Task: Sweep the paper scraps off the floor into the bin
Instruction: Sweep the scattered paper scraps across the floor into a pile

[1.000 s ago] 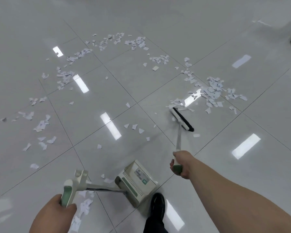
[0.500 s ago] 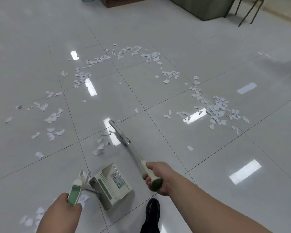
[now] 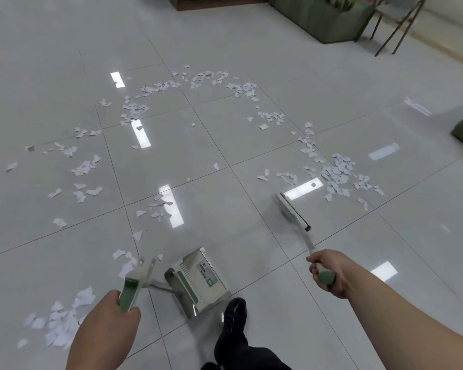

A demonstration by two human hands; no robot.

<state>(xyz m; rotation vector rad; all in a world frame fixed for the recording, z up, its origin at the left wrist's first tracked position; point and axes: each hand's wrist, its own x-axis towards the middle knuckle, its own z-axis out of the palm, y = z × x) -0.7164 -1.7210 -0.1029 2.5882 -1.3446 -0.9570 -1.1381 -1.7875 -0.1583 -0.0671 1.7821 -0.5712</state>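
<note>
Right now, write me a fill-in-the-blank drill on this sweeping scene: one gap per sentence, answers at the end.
1. The hand holding the dustpan is the person's ____ one.
2. The head of the broom, held by the other hand, is to the ____ of the dustpan.
3. The grips on both handles are coloured ____.
4. The shoe next to the dustpan is ____.

Missing words: left; right; green; black.
</note>
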